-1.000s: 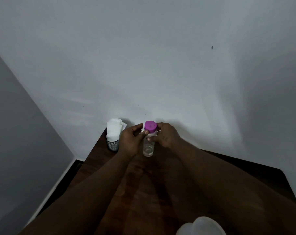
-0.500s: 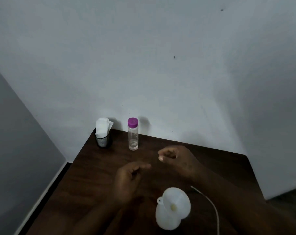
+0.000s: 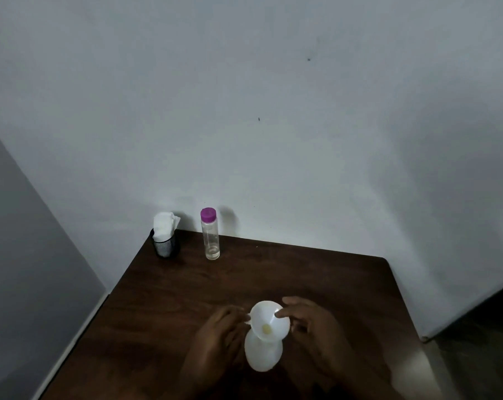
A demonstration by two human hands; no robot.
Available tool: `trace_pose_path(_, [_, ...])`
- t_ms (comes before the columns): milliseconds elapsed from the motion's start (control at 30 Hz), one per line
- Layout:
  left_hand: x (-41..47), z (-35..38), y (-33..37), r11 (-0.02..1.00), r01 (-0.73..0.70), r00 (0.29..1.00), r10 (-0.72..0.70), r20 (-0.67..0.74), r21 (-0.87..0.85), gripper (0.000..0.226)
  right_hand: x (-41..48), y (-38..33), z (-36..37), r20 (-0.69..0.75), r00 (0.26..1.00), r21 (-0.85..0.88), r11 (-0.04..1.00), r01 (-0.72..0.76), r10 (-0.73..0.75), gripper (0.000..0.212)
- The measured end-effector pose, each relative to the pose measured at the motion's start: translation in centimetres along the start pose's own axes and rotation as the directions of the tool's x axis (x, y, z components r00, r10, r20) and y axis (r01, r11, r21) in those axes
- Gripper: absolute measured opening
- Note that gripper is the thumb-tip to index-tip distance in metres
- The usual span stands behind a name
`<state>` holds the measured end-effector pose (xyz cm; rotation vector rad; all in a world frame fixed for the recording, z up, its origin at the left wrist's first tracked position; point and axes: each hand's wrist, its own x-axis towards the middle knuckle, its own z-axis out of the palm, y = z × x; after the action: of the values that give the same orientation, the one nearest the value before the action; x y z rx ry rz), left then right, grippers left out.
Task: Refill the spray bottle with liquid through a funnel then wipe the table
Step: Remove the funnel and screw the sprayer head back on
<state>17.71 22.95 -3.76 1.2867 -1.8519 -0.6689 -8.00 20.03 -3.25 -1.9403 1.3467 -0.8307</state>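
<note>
A white spray bottle (image 3: pixel 263 355) stands near the front of the dark wooden table (image 3: pixel 316 278), with a white funnel (image 3: pixel 269 320) seated in its neck. My left hand (image 3: pixel 218 336) is against the bottle's left side by the neck, its fingers curled up to the funnel's small tab. On the other side, my right hand (image 3: pixel 311 324) pinches the funnel's right rim, one fingertip lying over the edge. At the table's far edge stands a clear bottle (image 3: pixel 210 238) with a purple cap and a little liquid at its bottom.
A black mesh cup (image 3: pixel 165 246) stuffed with white tissue (image 3: pixel 164 225) sits at the far left corner, next to the clear bottle. A white wall runs behind the table. The table's right edge drops to a dark floor.
Both hands let go of the purple-capped bottle, drew back toward me and closed in on the funnel and spray bottle. The view tilted down and back.
</note>
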Motion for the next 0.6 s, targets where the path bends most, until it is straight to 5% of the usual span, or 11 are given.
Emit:
trace_pose_path(200, [0.0, 0.8, 0.4, 0.994, 0.003, 0.997, 0.005, -0.081, 0.107, 0.020, -0.1, 2.8, 2.4, 0.017, 0.999, 0.000, 0.999, -0.047, 0.047, 0.038])
trace_pose_path(400, [1.0, 0.7, 1.4, 0.994, -0.008, 0.985, 0.028, -0.173, 0.113, 0.026, 0.6, 0.4, 1.0, -0.075, 0.997, -0.081, 0.996, 0.026, -0.032, 0.026])
trace_pose_path(600, [1.4, 1.1, 0.7, 0.994, -0.035, 0.983, 0.053, -0.175, 0.104, 0.031, 0.5, 0.5, 1.1, -0.090, 0.994, -0.151, 0.987, 0.049, -0.063, 0.039])
